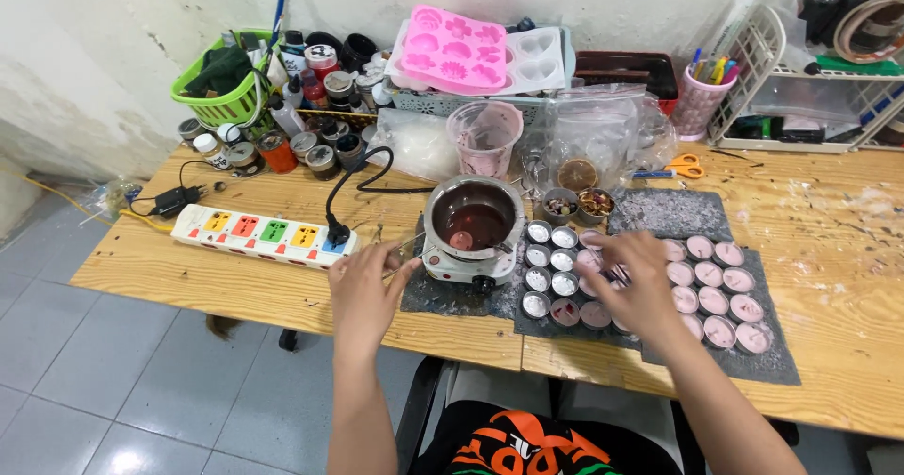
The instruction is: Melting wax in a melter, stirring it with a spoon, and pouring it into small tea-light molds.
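My left hand (365, 289) hovers over the table's front edge, pinching a thin metal tool, perhaps tweezers, whose tips point toward the small electric hotplate (468, 266). A metal pot (473, 217) of dark pink melted wax sits on that hotplate. My right hand (633, 277) reaches over rows of small round metal cups (550, 268), fingers spread and touching cups in the middle. Right of it lie several cups filled with pale pink wax (723, 291). All cups rest on dark mats (767, 364).
A white power strip (264, 234) with coloured sockets lies left of the hotplate, its black cord plugged in. Behind stand a pink measuring cup (485, 136), pink silicone moulds (450, 49), jars, a green basket (223, 80), plastic bags, orange scissors (680, 167) and a pen holder (702, 94).
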